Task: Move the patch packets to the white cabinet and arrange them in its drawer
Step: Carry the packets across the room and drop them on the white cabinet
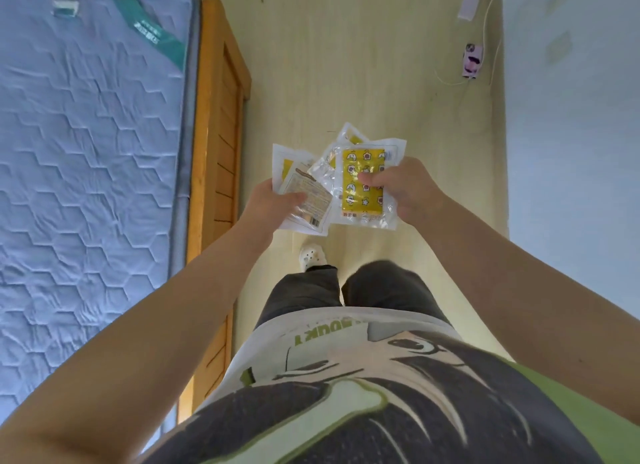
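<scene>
Patch packets [337, 183]: held as a loose fan in front of your waist, above the floor [346, 65], with the bed [86, 151] to your left. White cabinet not in view.

Left grip [273, 203]: closed on the lower edge of the packets that show their printed backs, thumb on top.

Right grip [405, 189]: pinching the yellow-fronted packet [363, 189], thumb on its face.

Judgement: these are thin, light, limp film pouches, not fragile. The film is glossy, so they will likely slide over one another, and the fan overlaps at odd angles. Clamp across the flat faces near the middle, not at the sealed margins. Square the stack into one grip before you need a free hand for the drawer.
</scene>
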The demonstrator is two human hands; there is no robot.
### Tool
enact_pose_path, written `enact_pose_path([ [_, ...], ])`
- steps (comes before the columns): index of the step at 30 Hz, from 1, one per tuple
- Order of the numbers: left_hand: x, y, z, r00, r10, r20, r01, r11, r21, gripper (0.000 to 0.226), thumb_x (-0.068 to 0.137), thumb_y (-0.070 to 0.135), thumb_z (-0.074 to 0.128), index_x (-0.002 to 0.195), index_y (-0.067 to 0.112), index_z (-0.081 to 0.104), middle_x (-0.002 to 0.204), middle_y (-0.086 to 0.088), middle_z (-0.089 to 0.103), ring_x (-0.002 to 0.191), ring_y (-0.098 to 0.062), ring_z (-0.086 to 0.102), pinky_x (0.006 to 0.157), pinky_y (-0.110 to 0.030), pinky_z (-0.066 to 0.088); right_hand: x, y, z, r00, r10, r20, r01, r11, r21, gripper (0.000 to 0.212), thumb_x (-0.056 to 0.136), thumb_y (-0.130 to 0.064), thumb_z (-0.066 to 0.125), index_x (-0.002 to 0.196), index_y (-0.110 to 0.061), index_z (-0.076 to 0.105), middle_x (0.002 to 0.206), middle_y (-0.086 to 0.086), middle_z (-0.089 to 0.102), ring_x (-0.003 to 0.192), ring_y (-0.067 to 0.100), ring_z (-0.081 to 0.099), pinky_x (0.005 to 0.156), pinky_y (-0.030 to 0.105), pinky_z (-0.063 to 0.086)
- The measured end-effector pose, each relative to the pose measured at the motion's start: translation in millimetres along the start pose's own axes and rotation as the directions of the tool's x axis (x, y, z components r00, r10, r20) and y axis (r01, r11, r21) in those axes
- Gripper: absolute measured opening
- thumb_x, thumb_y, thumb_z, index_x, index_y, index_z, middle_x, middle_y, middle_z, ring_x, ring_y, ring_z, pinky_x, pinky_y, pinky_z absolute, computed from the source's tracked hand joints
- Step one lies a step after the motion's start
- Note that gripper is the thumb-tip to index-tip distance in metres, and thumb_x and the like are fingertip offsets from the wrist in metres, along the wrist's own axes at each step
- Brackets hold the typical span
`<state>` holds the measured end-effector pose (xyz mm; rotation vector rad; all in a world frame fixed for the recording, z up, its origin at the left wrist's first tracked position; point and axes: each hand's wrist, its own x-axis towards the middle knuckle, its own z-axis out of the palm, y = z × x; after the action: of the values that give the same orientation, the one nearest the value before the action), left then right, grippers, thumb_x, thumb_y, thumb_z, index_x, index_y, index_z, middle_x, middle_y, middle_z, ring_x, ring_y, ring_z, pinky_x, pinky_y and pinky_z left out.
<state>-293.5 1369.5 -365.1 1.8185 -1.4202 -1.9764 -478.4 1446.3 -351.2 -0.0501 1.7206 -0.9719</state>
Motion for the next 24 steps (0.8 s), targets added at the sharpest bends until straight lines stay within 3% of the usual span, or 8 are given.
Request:
enact_pose_path([
  [4,62,61,8,1.000,-0.014,0.004,0.014,1.000,-0.025,0.021,0.086,0.005,0.066,0.101,0.019,0.065,0.107,-0.004,0.070,0.100,-0.025,0.067,0.095,-0.042,0.051,56,-67,-3,1.000,0.027,0.003,-0.027,0.999,-0.028,0.023,0.075,0.004,0.074,0.095,-0.005,0.066,0.089,0.009,0.069,0.083,0.026,0.068,0.073,0.040,0.056],
  [8,131,119,19,0.998,-0.026,-0.048,0.023,0.997,-0.073,0.027,0.084,0.005,0.068,0.110,0.013,0.065,0.107,-0.008,0.070,0.099,-0.030,0.067,0.093,-0.046,0.052,127,-140,-1,0.999,0.003,0.036,0.002,0.991,-0.130,0.024,0.074,0.001,0.076,0.095,-0.007,0.067,0.090,0.008,0.070,0.081,0.023,0.069,0.074,0.041,0.056],
  [13,203,181,13,0.984,-0.064,-0.167,0.022,0.970,-0.243,0.029,0.083,0.007,0.070,0.111,0.015,0.064,0.108,-0.002,0.070,0.098,-0.025,0.067,0.093,-0.043,0.053,203,-241,25,0.990,-0.029,0.140,0.068,0.957,-0.281,0.028,0.074,0.005,0.074,0.099,-0.004,0.067,0.092,0.011,0.070,0.077,0.023,0.069,0.066,0.036,0.056],
  [19,246,227,-37,0.940,-0.145,-0.310,0.004,0.911,-0.413,0.024,0.082,0.008,0.072,0.103,0.016,0.064,0.102,-0.004,0.070,0.093,-0.026,0.068,0.086,-0.039,0.055,250,-328,110,0.956,-0.028,0.292,0.168,0.869,-0.466,0.021,0.075,0.006,0.072,0.088,-0.010,0.068,0.086,0.005,0.070,0.074,0.017,0.069,0.063,0.033,0.056],
  [24,278,228,-118,0.875,-0.258,-0.410,-0.034,0.812,-0.583,0.025,0.083,0.008,0.072,0.105,0.014,0.063,0.100,-0.003,0.071,0.085,-0.021,0.071,0.077,-0.036,0.058,284,-362,224,0.923,0.006,0.384,0.268,0.706,-0.656,0.028,0.071,-0.006,0.079,0.096,-0.010,0.068,0.093,0.007,0.071,0.082,0.023,0.069,0.077,0.039,0.056],
])
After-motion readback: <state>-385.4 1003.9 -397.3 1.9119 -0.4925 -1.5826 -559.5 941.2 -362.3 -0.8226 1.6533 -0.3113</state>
